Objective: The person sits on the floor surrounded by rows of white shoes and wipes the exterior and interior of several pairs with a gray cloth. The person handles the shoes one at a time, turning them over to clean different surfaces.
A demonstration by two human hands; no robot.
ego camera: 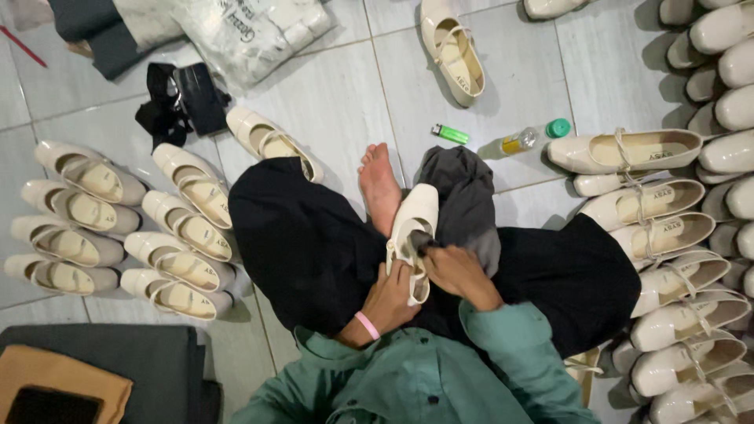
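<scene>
- Centrally, the left hand [390, 297], with a pink band at its wrist, is clenched around the heel end of a cream-coloured glossy strapped shoe [411, 228] held over the person's lap.
- The right hand [459, 273] presses a dark grey cloth [463, 200] against the shoe's opening, fingers closed on the cloth.
- The shoe's toe points away from the body, just beside a bare foot [379, 187] resting on the black trousers.
- Beyond the foot, on the pale grey tiled floor [338, 94], lie a small green lighter [449, 133], a little clear bottle of yellow liquid [519, 141] and a green cap [558, 127], near one another.
- Toward the floor's left edge, two rows of matching cream shoes [133, 228] lie side by side.
- Along the right edge, many more cream shoes [667, 259] are packed closely, some touching.
- Near the top edge sit one single cream shoe [454, 51], a clear plastic bag [247, 31] and a black strap bundle [179, 100].
</scene>
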